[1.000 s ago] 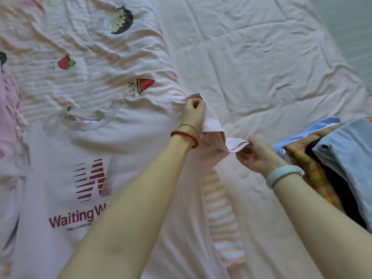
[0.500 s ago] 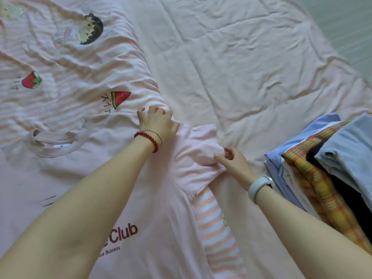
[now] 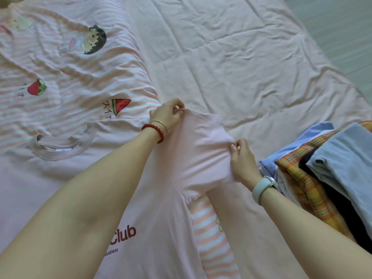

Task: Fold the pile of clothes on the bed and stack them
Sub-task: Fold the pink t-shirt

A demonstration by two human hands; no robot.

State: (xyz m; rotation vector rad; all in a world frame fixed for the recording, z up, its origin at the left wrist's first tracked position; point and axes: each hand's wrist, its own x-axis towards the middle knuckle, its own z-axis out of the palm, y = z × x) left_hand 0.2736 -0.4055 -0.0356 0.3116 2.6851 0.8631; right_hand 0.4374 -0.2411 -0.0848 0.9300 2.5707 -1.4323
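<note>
Head view: the pink T-shirt (image 3: 161, 208) lies flat on the bed (image 3: 241, 57). The left hand (image 3: 168, 115) pinches its sleeve top, the right hand (image 3: 242, 160) pinches the sleeve end. It looks soft, light and floppy, so hold the edges

— What can't we make out here?
— Our left forearm (image 3: 84, 208) covers most of the print on the pink tee (image 3: 157, 228); we read only "Club" and "usiness".
— And the striped sheet (image 3: 60, 67)?
— The tee hides its lower part, and the left and top edges cut it off.
— The pile (image 3: 332, 174) on the right?
— It runs past the right edge, and its lower layers are buried.
</note>
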